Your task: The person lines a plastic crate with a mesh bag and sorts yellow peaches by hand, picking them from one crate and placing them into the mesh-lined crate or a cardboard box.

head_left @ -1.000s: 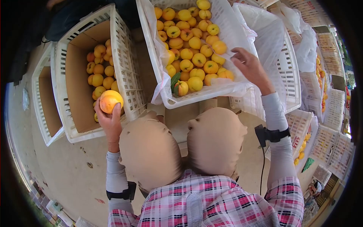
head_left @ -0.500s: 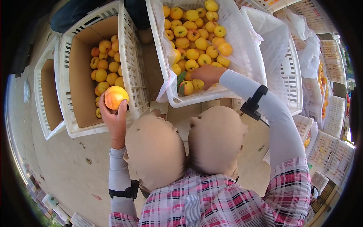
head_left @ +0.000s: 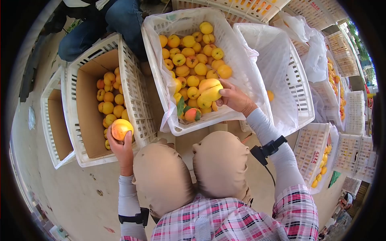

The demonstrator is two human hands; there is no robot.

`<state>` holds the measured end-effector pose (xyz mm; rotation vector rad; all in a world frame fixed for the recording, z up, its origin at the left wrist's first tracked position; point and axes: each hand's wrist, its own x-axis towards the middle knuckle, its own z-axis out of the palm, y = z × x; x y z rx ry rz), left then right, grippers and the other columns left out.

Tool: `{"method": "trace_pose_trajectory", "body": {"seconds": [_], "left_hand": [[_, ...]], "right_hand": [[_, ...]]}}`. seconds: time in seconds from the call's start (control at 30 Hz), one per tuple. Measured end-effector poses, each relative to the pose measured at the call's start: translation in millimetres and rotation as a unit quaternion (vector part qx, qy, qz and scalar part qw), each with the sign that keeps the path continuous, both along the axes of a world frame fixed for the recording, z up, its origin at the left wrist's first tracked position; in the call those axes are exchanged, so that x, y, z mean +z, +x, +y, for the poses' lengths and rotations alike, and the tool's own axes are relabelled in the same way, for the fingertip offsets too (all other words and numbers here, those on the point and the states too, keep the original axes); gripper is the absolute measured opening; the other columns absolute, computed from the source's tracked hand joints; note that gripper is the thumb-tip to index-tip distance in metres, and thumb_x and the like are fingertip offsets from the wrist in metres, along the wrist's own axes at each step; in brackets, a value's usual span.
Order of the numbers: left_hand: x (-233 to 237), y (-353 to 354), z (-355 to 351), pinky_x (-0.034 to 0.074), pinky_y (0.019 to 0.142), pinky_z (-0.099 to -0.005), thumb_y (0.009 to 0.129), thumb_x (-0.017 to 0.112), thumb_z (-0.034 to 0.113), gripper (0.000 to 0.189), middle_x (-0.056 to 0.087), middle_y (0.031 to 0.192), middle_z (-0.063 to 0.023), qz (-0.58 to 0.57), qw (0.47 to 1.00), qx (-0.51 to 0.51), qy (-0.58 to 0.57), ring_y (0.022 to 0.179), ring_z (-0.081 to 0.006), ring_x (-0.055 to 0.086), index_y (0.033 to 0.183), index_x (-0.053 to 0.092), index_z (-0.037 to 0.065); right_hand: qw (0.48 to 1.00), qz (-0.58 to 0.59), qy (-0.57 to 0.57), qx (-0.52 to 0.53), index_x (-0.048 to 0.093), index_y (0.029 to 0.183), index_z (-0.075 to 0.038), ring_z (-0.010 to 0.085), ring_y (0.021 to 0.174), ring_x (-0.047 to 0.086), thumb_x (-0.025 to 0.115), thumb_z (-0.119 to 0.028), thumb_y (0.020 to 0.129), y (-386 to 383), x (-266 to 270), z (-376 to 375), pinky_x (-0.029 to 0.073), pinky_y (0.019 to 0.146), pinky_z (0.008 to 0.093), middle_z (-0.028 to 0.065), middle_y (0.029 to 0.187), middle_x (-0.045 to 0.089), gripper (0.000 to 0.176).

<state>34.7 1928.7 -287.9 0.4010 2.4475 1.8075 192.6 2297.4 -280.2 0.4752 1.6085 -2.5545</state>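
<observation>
My left hand (head_left: pixel 122 152) holds a large orange-yellow fruit (head_left: pixel 122 129) near the front edge of the cardboard-lined crate (head_left: pixel 96 162), which has several fruits inside. Over the near right part of the plastic-lined crate (head_left: pixel 185 129), my right hand (head_left: pixel 235 96) is closed on a yellow fruit (head_left: pixel 210 89) with its thumb and fingers. It looks like one lobed fruit or two pressed together; I cannot tell which. Beneath it lie many yellow fruits (head_left: pixel 187 52). A reddish fruit (head_left: pixel 192 115) with green leaves (head_left: pixel 180 106) rests in that crate's near left corner.
Right of the middle crate stands a white crate (head_left: pixel 307 92) with a plastic liner and an orange fruit (head_left: pixel 270 95). An outer crate (head_left: pixel 56 120) stands at the left. A person's jeans-clad legs (head_left: pixel 124 24) are behind the crates. Stacked crates (head_left: pixel 356 112) line the right side.
My right hand has risen from among the fruits and now holds a yellow fruit. My left hand still holds its fruit. The view has shifted, showing more of the person's legs behind.
</observation>
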Motion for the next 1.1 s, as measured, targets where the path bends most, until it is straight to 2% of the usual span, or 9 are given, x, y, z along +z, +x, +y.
{"method": "trace_pose_trajectory", "body": {"seconds": [0.17,0.37,0.63,0.67,0.73,0.87,0.93,1.0,1.1], "left_hand": [[-4.3,0.3,-5.7,0.038,0.098,-0.0339,0.079,0.064,0.006,0.059,0.041,0.123,-0.0141,-0.006,1.000,-0.005,-0.013,0.115,-0.0226,0.043,0.129,0.033,-0.003],[-2.5,1.0,-0.4,0.041,0.095,-0.0333,0.078,0.065,0.007,0.059,0.043,0.120,-0.0139,0.002,1.000,-0.008,0.016,0.110,-0.0218,0.046,0.127,0.034,-0.003],[-5.8,4.2,0.7,0.046,0.089,-0.0311,0.072,0.072,0.007,0.067,0.047,0.115,-0.0141,-0.009,0.998,0.008,0.064,0.106,-0.0196,0.051,0.125,0.034,-0.004],[0.7,5.4,2.7,0.046,0.089,-0.0309,0.071,0.072,0.007,0.067,0.048,0.114,-0.0140,-0.001,0.998,0.009,0.058,0.105,-0.0194,0.052,0.125,0.034,-0.004],[7.6,7.1,3.3,0.046,0.089,-0.0306,0.071,0.072,0.007,0.066,0.049,0.113,-0.0140,0.008,0.999,0.007,0.047,0.103,-0.0194,0.053,0.125,0.034,-0.004],[12.1,7.6,5.0,0.046,0.088,-0.0300,0.071,0.072,0.008,0.063,0.050,0.111,-0.0140,0.006,0.998,-0.001,0.055,0.102,-0.0192,0.054,0.122,0.036,-0.004],[13.4,6.1,3.3,0.045,0.089,-0.0304,0.070,0.070,0.008,0.063,0.049,0.110,-0.0121,0.009,1.000,-0.008,0.023,0.102,-0.0185,0.052,0.123,0.037,-0.003],[13.6,4.0,4.8,0.046,0.087,-0.0300,0.070,0.071,0.009,0.063,0.051,0.108,-0.0129,0.024,0.999,-0.003,0.026,0.100,-0.0187,0.054,0.122,0.037,-0.003],[16.1,6.5,5.4,0.048,0.082,-0.0292,0.071,0.073,0.010,0.063,0.053,0.106,-0.0121,0.050,0.999,0.001,-0.015,0.096,-0.0179,0.055,0.121,0.038,-0.003]], "right_hand": [[0.943,0.112,-0.260,-0.176,0.044,0.126,-0.005,0.0236,0.090,0.055,0.041,-0.057,0.086,43.1,40.0,19.4,0.043,0.064,0.0311,0.0171,0.119,0.052,0.065],[0.897,-0.037,0.099,-0.428,0.050,0.116,-0.002,0.0244,0.096,0.058,0.056,-0.032,0.088,123.2,48.5,125.8,0.048,0.076,0.0317,0.0108,0.109,0.055,0.042],[0.770,-0.441,0.455,-0.075,0.047,0.123,0.003,0.0286,0.098,0.060,0.065,-0.027,0.078,172.2,-45.0,131.7,0.055,0.063,0.0388,0.0204,0.109,0.059,0.057],[0.707,-0.297,0.640,0.039,0.049,0.120,0.002,0.0304,0.094,0.061,0.063,-0.022,0.078,229.1,-142.3,194.6,0.053,0.068,0.0387,0.0222,0.102,0.061,0.050],[0.775,-0.147,0.607,0.093,0.053,0.115,0.000,0.0307,0.090,0.062,0.062,-0.020,0.077,197.0,-93.2,158.6,0.050,0.074,0.0399,0.0225,0.102,0.062,0.044],[0.794,-0.392,0.465,-0.002,0.057,0.108,0.000,0.0320,0.086,0.062,0.060,-0.018,0.079,135.7,-20.8,128.8,0.047,0.078,0.0388,0.0211,0.098,0.063,0.035],[0.615,-0.258,0.710,-0.227,0.059,0.103,0.000,0.0261,0.079,0.062,0.057,-0.015,0.082,130.5,-25.0,150.4,0.048,0.070,0.0349,0.0142,0.091,0.064,0.025],[0.610,-0.113,0.730,-0.286,0.058,0.100,0.001,0.0179,0.074,0.060,0.054,-0.013,0.086,85.1,34.0,106.3,0.048,0.065,0.0302,0.0096,0.083,0.062,0.021],[0.840,-0.093,0.500,-0.188,0.057,0.100,0.003,0.0133,0.067,0.057,0.053,-0.012,0.088,25.4,66.0,45.4,0.047,0.061,0.0272,0.0101,0.080,0.062,0.020]]}}
